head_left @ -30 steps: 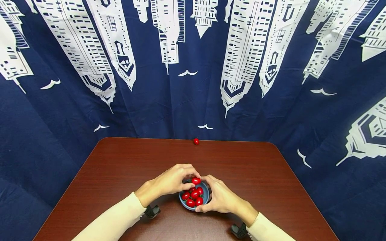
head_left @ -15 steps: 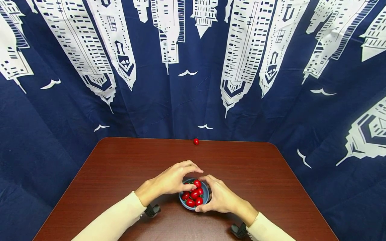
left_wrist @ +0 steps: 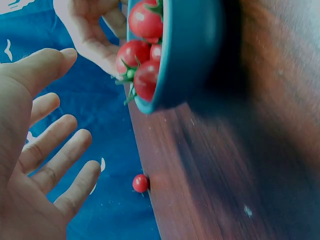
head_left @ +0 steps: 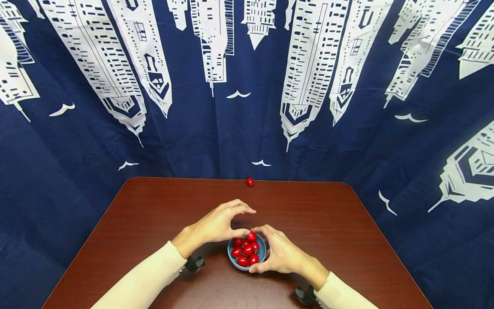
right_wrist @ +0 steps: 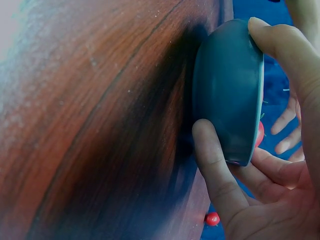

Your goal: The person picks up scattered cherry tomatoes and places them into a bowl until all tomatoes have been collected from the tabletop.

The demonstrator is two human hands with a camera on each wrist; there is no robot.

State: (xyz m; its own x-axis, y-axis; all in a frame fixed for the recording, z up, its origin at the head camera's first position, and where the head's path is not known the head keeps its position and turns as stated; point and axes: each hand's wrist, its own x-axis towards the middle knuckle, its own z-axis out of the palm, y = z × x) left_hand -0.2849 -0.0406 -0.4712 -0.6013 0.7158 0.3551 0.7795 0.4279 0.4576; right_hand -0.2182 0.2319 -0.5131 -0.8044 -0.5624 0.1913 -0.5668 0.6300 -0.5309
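Observation:
A small blue bowl (right_wrist: 227, 85) stands on the table, filled with several red cherry tomatoes (head_left: 248, 249) that have green stems. My right hand (head_left: 284, 252) holds the bowl from the right, thumb on the near rim and fingers round the far side. Over the bowl's far left side hovers my left hand (head_left: 218, 222), fingers spread and nothing in it. Its thumb looks close to the topmost tomato in the head view, but the left wrist view shows a gap between them. A single cherry tomato (head_left: 250, 182) lies apart at the table's far edge.
The reddish-brown wooden table (head_left: 173, 201) has rounded far corners. Behind it hangs a dark blue cloth (head_left: 216, 141) with white upside-down buildings and birds. A black wrist camera (head_left: 194, 264) sits under the left wrist, another under the right.
My left hand has let go of a cherry tomato, which now lies among the others in the bowl. The fingers have spread and the hand has risen slightly away. The right hand stays on the bowl.

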